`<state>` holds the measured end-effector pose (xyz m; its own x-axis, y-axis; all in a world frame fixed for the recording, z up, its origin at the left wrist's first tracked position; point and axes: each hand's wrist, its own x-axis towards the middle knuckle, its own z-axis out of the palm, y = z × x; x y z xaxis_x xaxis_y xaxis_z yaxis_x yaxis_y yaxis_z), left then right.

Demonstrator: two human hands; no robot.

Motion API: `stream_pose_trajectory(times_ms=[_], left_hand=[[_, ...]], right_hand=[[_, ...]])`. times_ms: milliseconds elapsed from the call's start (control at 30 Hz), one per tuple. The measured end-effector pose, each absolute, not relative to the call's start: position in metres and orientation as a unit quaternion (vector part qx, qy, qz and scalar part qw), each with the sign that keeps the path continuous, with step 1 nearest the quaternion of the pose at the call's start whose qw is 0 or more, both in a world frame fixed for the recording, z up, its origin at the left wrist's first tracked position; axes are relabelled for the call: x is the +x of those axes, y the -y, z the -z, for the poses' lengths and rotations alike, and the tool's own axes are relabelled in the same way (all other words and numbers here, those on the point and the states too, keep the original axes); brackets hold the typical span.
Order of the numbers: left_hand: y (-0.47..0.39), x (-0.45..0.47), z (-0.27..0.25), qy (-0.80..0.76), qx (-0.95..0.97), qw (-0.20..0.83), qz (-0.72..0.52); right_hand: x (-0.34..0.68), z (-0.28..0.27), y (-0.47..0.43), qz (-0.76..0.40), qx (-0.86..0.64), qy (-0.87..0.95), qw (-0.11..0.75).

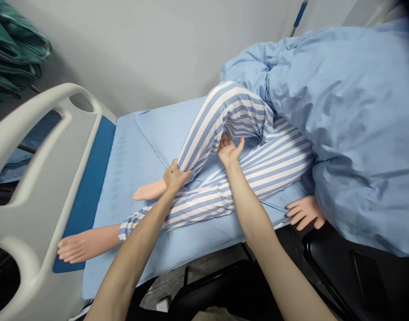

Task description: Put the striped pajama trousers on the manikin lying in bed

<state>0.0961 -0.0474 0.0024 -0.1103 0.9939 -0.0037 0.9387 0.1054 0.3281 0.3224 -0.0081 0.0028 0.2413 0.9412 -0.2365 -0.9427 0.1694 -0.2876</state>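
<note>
Grey wall (157, 49) at twelve o'clock, folds of green cloth (15, 49) at ten, and a pale bed end (82, 138) at nine. Across the middle, a blue mattress (130, 142) with a big doll-like figure (291, 154) lying on it. Bent leg (199, 127) right by the middle, knee up toward one o'clock; straight leg (204, 203) just below, with a bare foot (87, 244) out at eight. Left hand (177, 175) just off the middle at eight, wrapped snugly round the low part of the bent leg. Right hand (229, 150) just off the middle at two, palm up, fingers stretched out under the knee and not gripping; hard to tell if touching the cloth. Might slip on loose cloth with too soft a left hold. Might flop down flat with too little help from below, or tip over onto the straight leg with nothing to steady the side. Maybe easy to bump, too: a resting hand (306, 211) at four, by the mattress edge. No box or cup to spot; just striped trousers (278, 171) with both legs inside, and a puffy blue cover (358, 111) toward three, over the figure's upper part.
</note>
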Motion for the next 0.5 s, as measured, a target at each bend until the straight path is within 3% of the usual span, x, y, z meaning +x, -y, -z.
stream_pose_trajectory(times_ms=[367, 500], left_hand=[[0.076, -0.012, -0.014, -0.700, 0.711, 0.026, 0.065], [0.087, -0.029, -0.016, -0.659, 0.737, 0.008, 0.149]], right_hand=[[0.332, 0.002, 0.005, -0.587, -0.219, -0.039, 0.779], [0.325, 0.016, 0.002, -0.572, -0.304, -0.078, 0.758]])
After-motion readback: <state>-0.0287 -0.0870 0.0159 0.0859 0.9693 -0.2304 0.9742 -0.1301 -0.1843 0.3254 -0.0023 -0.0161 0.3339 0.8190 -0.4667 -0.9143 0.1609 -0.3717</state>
